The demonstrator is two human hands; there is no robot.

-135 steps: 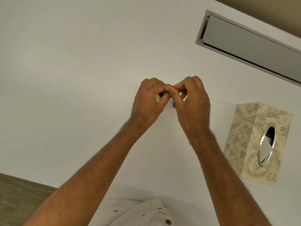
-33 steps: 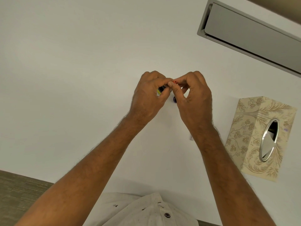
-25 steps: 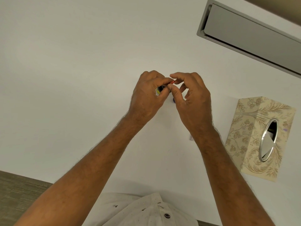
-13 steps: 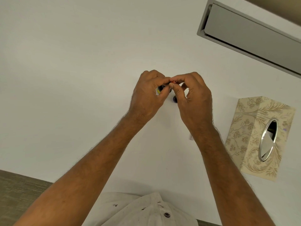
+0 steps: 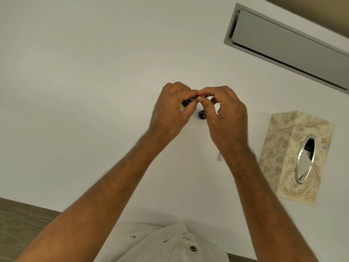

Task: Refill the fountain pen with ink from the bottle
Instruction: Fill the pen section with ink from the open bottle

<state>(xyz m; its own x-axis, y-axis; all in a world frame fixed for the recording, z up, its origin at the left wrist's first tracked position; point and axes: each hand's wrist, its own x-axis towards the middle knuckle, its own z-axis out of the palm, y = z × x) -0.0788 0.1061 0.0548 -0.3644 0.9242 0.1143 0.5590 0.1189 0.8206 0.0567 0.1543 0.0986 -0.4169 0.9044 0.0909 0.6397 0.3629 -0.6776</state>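
The left hand (image 5: 170, 112) curled around the ink bottle (image 5: 184, 104), lifted just above the table (image 5: 94, 72). The right hand (image 5: 224, 118), touching it, pinched a small red tube (image 5: 203, 95) over the bottle's mouth; whether that was a pen part I could not tell. Steadying the bottle upright seemed wise. A dark cap (image 5: 202, 114) lay just below the bottle, between the hands, and a tissue box (image 5: 283, 154) stood well right.

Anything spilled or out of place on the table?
No spill visible. A dark cap lies loose on the table below the hands, and a small clear piece lies by the right wrist. Nothing else stands out.
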